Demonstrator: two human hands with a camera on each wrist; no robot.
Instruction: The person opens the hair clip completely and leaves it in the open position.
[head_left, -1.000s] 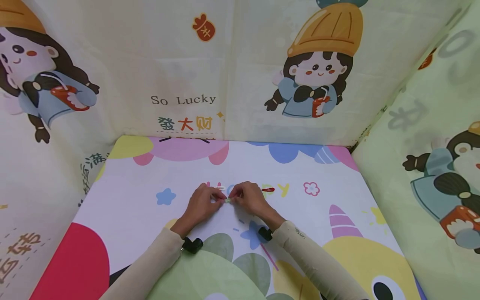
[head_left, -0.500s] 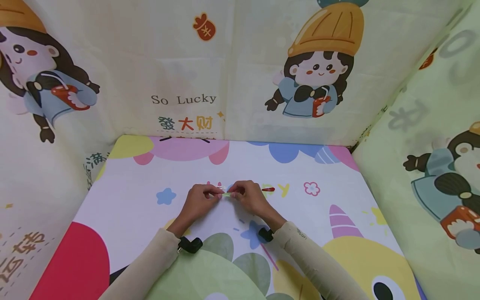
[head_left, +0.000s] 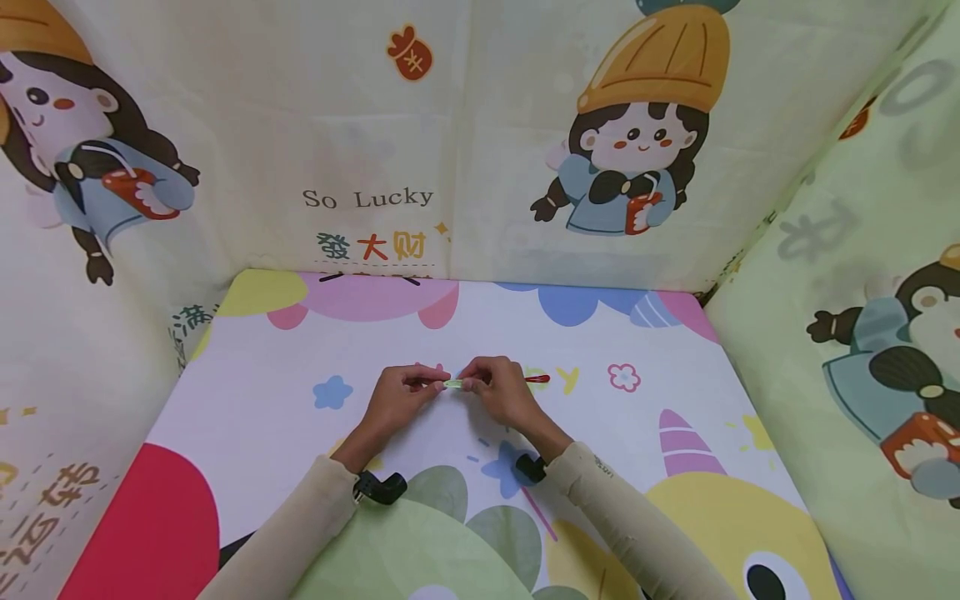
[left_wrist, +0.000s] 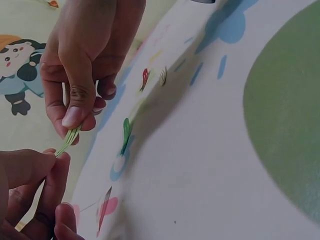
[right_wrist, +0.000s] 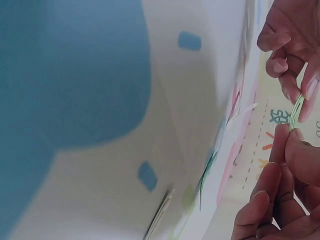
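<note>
Location: a makeshift home-style recording booth. Indicators: cartoon-print bedsheets [head_left: 525,125] hang as walls on three sides, printed with a capped girl figure and "So Lucky"; the desk [head_left: 262,417] carries a pastel children's-pattern cloth with unicorn and flower motifs.

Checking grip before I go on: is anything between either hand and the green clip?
Nothing visible. The left hand and right hand each pinch an end of the green clip, lifted off the tablecloth. The red clip lies apart.
</note>
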